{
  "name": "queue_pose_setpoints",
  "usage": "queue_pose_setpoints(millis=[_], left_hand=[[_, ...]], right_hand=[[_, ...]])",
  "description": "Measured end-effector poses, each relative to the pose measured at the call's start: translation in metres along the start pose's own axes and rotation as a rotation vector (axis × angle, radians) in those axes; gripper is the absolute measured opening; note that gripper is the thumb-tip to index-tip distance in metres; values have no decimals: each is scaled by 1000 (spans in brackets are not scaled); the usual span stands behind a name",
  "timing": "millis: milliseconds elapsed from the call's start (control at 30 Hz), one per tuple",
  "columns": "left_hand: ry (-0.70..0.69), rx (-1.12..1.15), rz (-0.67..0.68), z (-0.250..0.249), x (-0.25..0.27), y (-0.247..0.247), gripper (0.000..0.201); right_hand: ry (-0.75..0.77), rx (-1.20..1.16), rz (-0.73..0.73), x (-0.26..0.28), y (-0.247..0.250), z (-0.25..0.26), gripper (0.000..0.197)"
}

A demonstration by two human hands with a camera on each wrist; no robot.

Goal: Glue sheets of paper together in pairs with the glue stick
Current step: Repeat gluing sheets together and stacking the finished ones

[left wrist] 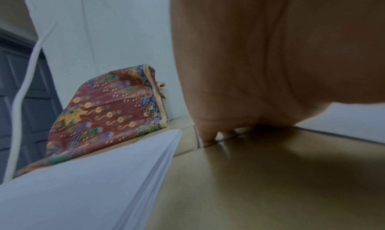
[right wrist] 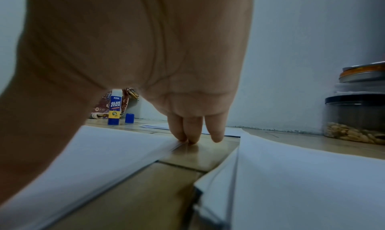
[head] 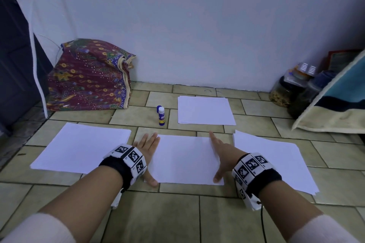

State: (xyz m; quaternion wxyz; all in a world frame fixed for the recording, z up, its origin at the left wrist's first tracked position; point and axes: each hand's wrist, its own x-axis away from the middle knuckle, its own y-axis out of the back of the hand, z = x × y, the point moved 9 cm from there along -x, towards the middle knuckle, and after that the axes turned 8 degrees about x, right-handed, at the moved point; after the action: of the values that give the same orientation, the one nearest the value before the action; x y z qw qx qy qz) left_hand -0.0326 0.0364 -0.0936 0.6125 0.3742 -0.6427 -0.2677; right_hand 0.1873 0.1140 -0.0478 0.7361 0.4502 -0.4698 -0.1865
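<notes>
White paper (head: 185,159) lies on the tiled floor in front of me, between my hands. My left hand (head: 148,151) lies flat with straight fingers along its left edge, thumb at the near corner. My right hand (head: 217,156) lies open along its right edge, fingers straight; in the right wrist view its fingertips (right wrist: 191,138) touch the paper's edge (right wrist: 116,152). The glue stick (head: 161,116) stands upright beyond the sheet with its blue cap (right wrist: 129,117) off, beside it. Paper stacks lie at left (head: 83,147), right (head: 276,161) and far centre (head: 205,110).
A patterned cloth bundle (head: 88,75) sits against the wall at back left. Jars (head: 290,89) and a towel-covered object (head: 335,104) stand at back right. A dark door (head: 15,55) is on the left. Bare tiles (head: 177,213) stretch near me.
</notes>
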Motion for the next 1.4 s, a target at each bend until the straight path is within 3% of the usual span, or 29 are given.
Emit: queue_pose_setpoints(millis=[500, 633, 733, 833, 933, 1033, 1133, 1400], left_hand=[[1, -4, 69, -2, 7, 1, 142], [-1, 9, 48, -3, 9, 2, 142], [1, 22, 34, -4, 10, 4, 142], [-2, 23, 25, -3, 10, 4, 143], [-12, 32, 38, -4, 11, 3, 150], [-21, 37, 61, -4, 11, 3, 162], [-31, 46, 53, -4, 9, 3, 163], [-7, 38, 26, -3, 7, 3, 149]], right_hand=[[40, -4, -67, 7, 0, 4, 140], [91, -243, -51, 11, 1, 4, 137], [130, -718, -107, 18, 5, 1, 142], [87, -1057, -241, 24, 8, -10, 119], [105, -1049, -309, 24, 5, -10, 74], [95, -1036, -224, 23, -8, -2, 45], [41, -1038, -218, 20, -9, -9, 37], [79, -858, -234, 20, 20, -16, 48]])
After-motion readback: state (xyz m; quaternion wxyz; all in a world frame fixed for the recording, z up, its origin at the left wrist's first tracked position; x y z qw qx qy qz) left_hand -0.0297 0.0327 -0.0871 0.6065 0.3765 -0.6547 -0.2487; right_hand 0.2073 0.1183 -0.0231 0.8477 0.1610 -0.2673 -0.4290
